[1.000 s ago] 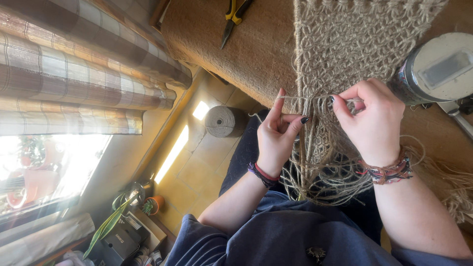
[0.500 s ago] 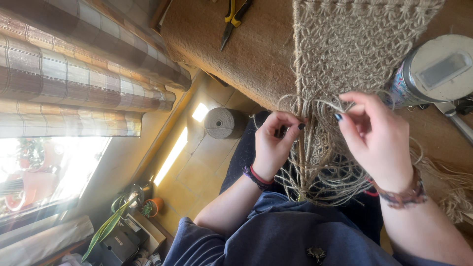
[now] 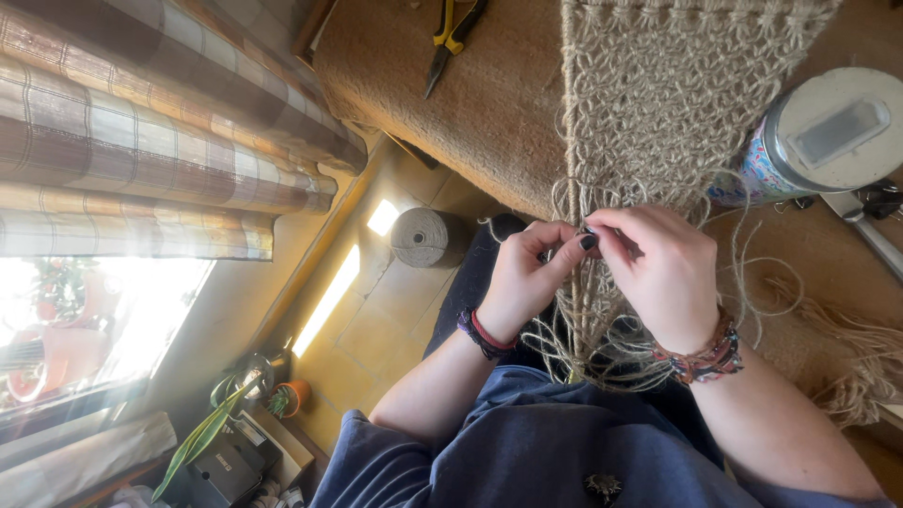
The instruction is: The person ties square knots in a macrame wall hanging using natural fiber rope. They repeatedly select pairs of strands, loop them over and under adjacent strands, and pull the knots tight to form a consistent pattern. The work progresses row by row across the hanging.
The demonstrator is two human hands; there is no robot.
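Knotted jute panel (image 3: 677, 103): pale tan, coarse and hairy twine, open net of repeated knots in even rows, flat on the brown fabric-covered worktop (image 3: 489, 103). Runs from the top edge of the view down to the worktop's near edge. Knotting ends there; below it, loose unknotted strands (image 3: 593, 329) hanging in a bunch over the lap, some looping outward, a tangle at the bottom.

Left hand (image 3: 527, 282): at the panel's lower edge, grip pinched on a few strands between thumb and fingertips. Dark and red bands on the wrist.

Right hand (image 3: 668, 273): just beside the left, touching it at the fingertips, dark-painted nail showing. Grip closed on the same cluster of strands, fingers curled over them. Beaded bracelets on the wrist. Exact strand count in either grip impossible to tell.

Around: yellow-handled pliers (image 3: 451, 33) on the worktop, well apart from the hands, up and left of the panel. Round tin with white lid (image 3: 818, 136) to the right of the panel, near its edge. Spool of the same twine (image 3: 423, 237) on the tiled floor below the worktop, left of the left hand. Fringe of jute (image 3: 847, 348) at far right. Checked curtain (image 3: 141, 141) and bright window at left.
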